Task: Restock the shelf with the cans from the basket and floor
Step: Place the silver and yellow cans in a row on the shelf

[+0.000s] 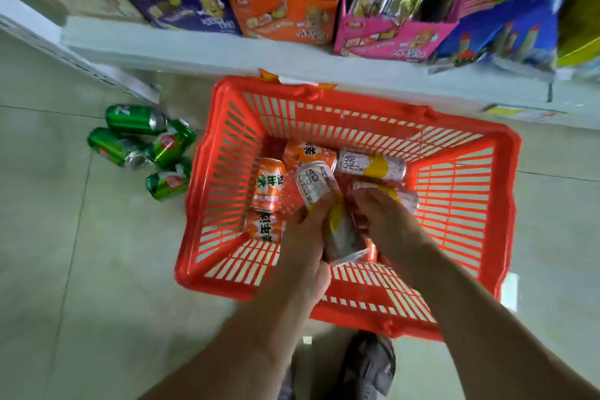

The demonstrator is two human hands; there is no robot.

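The red plastic basket (467, 204) sits on the tiled floor (81, 269), its far rim tucked just under the front edge of the white shelf (194, 52); open floor lies to its left and right. Inside it, the left hand (305, 237) grips a tall white-and-yellow can (324, 204) lettered "CHA", fingers curled round its body, lifted at a tilt above the others. The right hand (386, 221) has its fingers curled over a second pale can (396, 195) near the right wall. Another white-and-yellow can (373, 164) reading "CHA HUO" lies toward the far wall, beside orange cans (268, 185) with Chinese characters. Four green cans (152, 149), one showing a "7", lie clustered on the floor just left of the basket. Purple, orange and pink snack boxes (285, 13) line the shelf edge.
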